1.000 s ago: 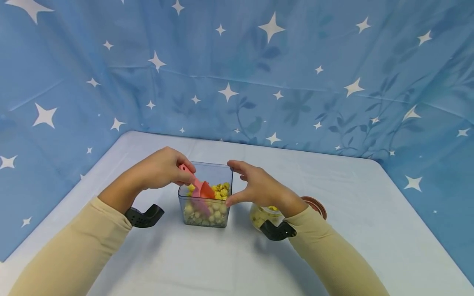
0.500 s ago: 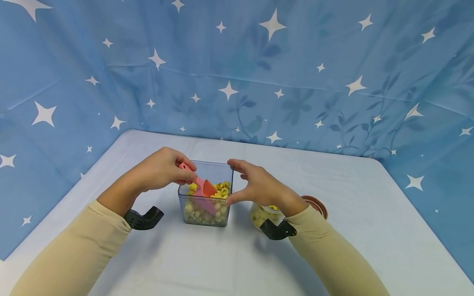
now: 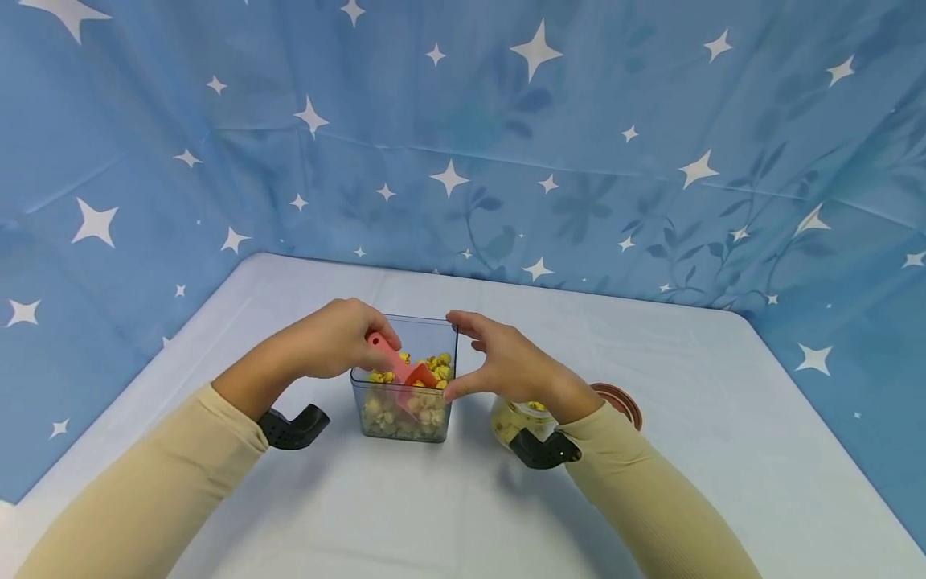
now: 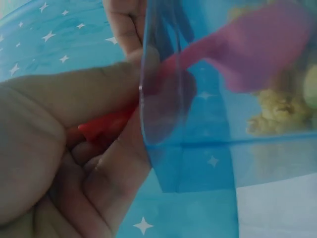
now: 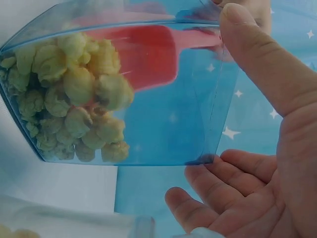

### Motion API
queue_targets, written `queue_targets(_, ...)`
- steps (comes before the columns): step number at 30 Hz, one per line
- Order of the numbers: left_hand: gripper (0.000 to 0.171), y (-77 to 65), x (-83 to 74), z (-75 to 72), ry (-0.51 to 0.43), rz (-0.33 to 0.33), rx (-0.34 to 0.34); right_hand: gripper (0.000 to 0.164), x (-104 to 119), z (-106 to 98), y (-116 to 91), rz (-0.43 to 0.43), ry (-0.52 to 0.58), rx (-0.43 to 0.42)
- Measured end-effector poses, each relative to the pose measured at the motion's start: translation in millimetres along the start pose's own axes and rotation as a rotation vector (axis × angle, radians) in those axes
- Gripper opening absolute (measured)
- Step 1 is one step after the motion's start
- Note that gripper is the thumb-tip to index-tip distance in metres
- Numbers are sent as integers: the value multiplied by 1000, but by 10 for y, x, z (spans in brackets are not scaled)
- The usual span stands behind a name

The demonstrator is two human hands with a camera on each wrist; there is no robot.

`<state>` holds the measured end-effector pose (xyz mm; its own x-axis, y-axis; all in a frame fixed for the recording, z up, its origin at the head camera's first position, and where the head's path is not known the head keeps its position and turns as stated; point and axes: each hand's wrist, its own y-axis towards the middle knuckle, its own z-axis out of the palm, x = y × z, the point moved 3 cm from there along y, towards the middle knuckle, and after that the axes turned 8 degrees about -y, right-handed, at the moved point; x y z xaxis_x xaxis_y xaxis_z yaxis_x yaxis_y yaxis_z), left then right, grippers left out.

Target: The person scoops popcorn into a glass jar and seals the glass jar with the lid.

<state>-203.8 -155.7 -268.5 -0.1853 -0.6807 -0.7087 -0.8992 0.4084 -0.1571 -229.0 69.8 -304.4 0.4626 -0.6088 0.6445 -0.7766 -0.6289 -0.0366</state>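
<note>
A pink scoop (image 3: 414, 375) is tilted down into a clear square container (image 3: 423, 331), its bowl among yellow popcorn (image 3: 443, 363). My left hand (image 3: 338, 339) pinches the scoop's handle between thumb and fingers, above the container's left side. In the left wrist view, the scoop's bowl (image 4: 267, 44) shows through the wall beside popcorn. My right hand (image 3: 506, 362) spans the container's right side, thumb at the near corner and fingertips at the far one. The right wrist view shows popcorn (image 5: 74, 99) heaped against the wall, partly covering the scoop.
A clear jar (image 3: 506, 425) holding more popcorn stands right of the container, partly hidden under the right wrist. Behind that forearm lies a reddish-brown round lid (image 3: 620, 402). A blue star-patterned curtain (image 3: 463, 121) surrounds the white-covered table (image 3: 347, 515).
My left hand has moved right and slightly down, pushing the scoop further toward the container's right side. The popcorn has shifted around the scoop. My right hand stays on the container.
</note>
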Motion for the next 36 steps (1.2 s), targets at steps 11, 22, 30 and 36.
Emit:
queue_targets(11,31,57,31,0,-146,-47,30,104,-9,-7,-5,5,-13,-7)
queue_targets(22,32,135,65,93,-291,-71,-8,105,-7,-8,-4,-1,-9,-1)
queue_targets(30,39,60,194,-21,-487,-98,-40,104,3,-5,-14,9,5,-3)
queue_targets(36,42,24,290,-50,-596,-91,-73,105,3,1,-29,10,5,-7)
